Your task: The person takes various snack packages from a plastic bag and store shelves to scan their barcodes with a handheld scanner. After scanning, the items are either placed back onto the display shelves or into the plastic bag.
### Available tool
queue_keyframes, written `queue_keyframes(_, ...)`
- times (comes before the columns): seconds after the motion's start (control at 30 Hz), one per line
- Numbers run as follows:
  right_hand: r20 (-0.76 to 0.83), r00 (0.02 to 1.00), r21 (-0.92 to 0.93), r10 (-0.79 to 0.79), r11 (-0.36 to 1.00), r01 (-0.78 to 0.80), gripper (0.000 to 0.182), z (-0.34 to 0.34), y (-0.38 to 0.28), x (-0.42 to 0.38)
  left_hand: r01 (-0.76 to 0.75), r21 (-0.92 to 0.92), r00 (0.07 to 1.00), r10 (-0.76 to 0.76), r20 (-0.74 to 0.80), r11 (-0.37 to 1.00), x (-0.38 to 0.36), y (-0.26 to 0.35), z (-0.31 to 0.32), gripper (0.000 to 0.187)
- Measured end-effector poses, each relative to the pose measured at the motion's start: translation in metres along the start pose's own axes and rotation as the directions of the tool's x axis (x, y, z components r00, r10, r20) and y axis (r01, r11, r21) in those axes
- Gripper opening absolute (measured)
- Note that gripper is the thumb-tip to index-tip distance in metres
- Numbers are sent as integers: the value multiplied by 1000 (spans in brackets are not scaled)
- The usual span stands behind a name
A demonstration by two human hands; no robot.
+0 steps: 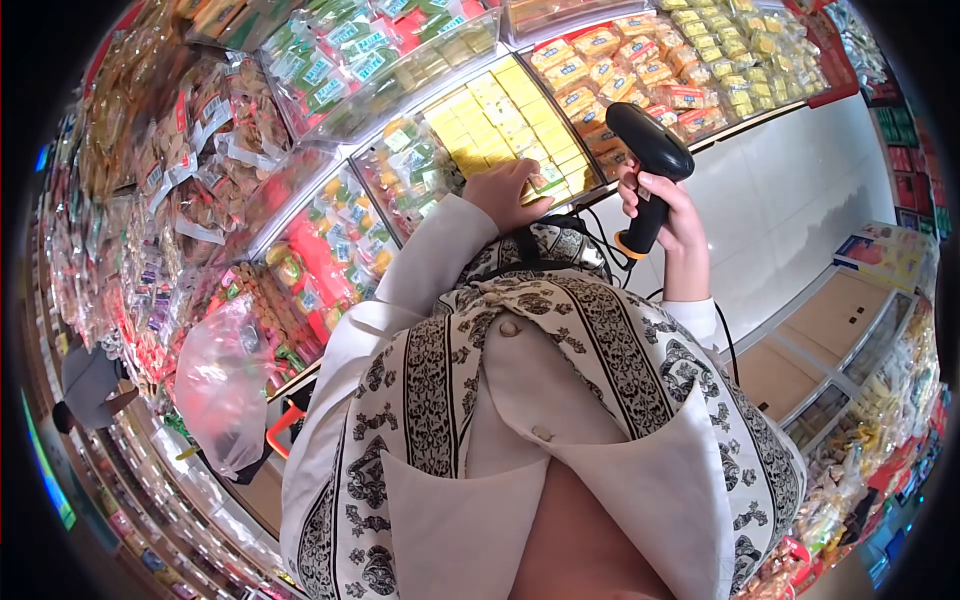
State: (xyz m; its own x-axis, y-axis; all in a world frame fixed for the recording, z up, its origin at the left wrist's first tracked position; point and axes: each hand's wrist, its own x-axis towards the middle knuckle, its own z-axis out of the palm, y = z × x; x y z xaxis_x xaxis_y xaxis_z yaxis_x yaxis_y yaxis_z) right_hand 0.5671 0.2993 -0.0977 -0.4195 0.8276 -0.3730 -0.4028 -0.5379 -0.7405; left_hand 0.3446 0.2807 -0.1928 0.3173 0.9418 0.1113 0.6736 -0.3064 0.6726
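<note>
My right hand [672,212] is wrapped around the grip of a black handheld barcode scanner [650,145], held upright with its head toward the shelf and an orange ring at its base. My left hand [503,192] reaches into a section of small yellow packs [485,125]. Its fingers close on one yellow pack [546,182] with a picture on it; part of the grip is hidden. Bagged goods with green and orange labels [405,165] lie just left of that hand. To its right are orange-wrapped snack packs [610,75].
Dark cables [600,235] hang between my body and the display. A clear plastic bag [225,385] hangs at the left near an orange handle [285,430]. Another person in grey [92,385] is at the far left. A white panel [790,190] lies to the right.
</note>
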Motion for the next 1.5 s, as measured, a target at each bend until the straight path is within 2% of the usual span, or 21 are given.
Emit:
queue_keyframes(0.13,20,1000,-22,15,1000,-14,27,1,0,0,114,-42,991,-110,79,993,2,-10,13,29)
queue_keyframes(0.2,23,1000,-24,19,1000,-18,27,0,0,0,245,-11,957,-239,164,970,6,-10,10,32)
queue_keyframes(0.43,5,1000,-21,3,1000,-3,29,-1,1,-1,23,36,993,-27,119,999,10,-7,10,33)
queue_keyframes(0.5,-3,1000,-21,1,1000,-1,28,-1,0,-3,264,-109,951,-239,196,959,17,-12,13,35)
queue_keyframes(0.63,10,1000,-77,15,997,-14,29,-2,1,-6,232,-49,956,-218,197,971,19,-14,15,35)
queue_keyframes(0.73,-9,1000,-105,30,994,-31,30,6,2,-12,177,-77,979,-167,119,981,14,-15,13,36)
queue_keyframes(0.83,2,999,-107,32,994,-32,31,9,9,-16,164,-29,985,-162,54,986,-3,-3,-18,33)
queue_keyframes(0.9,10,999,-116,50,992,-49,31,14,15,-16,290,-128,951,-271,147,949,-23,3,-55,33)
queue_keyframes(0.97,26,996,-128,82,989,-78,31,24,21,-15,154,-308,968,-205,-141,939,-63,-4,-77,25)
queue_keyframes(1.03,23,998,-82,63,995,-61,28,27,27,-5,100,-323,914,-215,-344,941,-97,11,-117,18)
queue_keyframes(1.07,-19,997,-91,76,993,-78,28,33,30,-4,27,-224,859,-137,-494,974,-118,12,-132,18)
queue_keyframes(1.1,24,995,-80,93,993,-91,29,38,35,-1,3,-170,823,-99,-559,985,-138,13,-152,19)
queue_keyframes(1.2,156,975,-107,158,984,-142,36,67,49,8,75,81,644,13,-765,994,-214,11,-196,20)
queue_keyframes(1.23,198,963,-158,185,975,-155,38,82,54,10,166,140,608,11,-794,976,-243,13,-210,18)
queue_keyframes(1.27,234,952,-197,196,969,-151,40,52,23,24,241,202,582,25,-813,949,-220,33,-199,17)
queue_keyframes(1.3,279,941,-237,193,963,-127,40,61,20,25,258,284,533,109,-839,923,-239,35,-213,14)
queue_keyframes(1.33,303,929,-265,214,955,-134,39,71,19,25,461,159,384,-34,-923,873,-262,38,-216,11)
queue_keyframes(1.37,329,914,-277,238,950,-147,39,75,24,26,569,-39,232,-206,-951,822,-278,40,-225,11)
queue_keyframes(1.4,351,902,-294,253,944,-151,38,79,26,27,675,55,226,-135,-965,736,-284,38,-236,8)
queue_keyframes(1.47,385,868,-292,312,934,-206,40,87,31,25,713,-139,217,-405,-888,687,-293,35,-251,3)
queue_keyframes(1.5,408,850,-312,334,926,-213,41,103,33,26,704,-152,202,-400,-894,694,-290,34,-264,3)
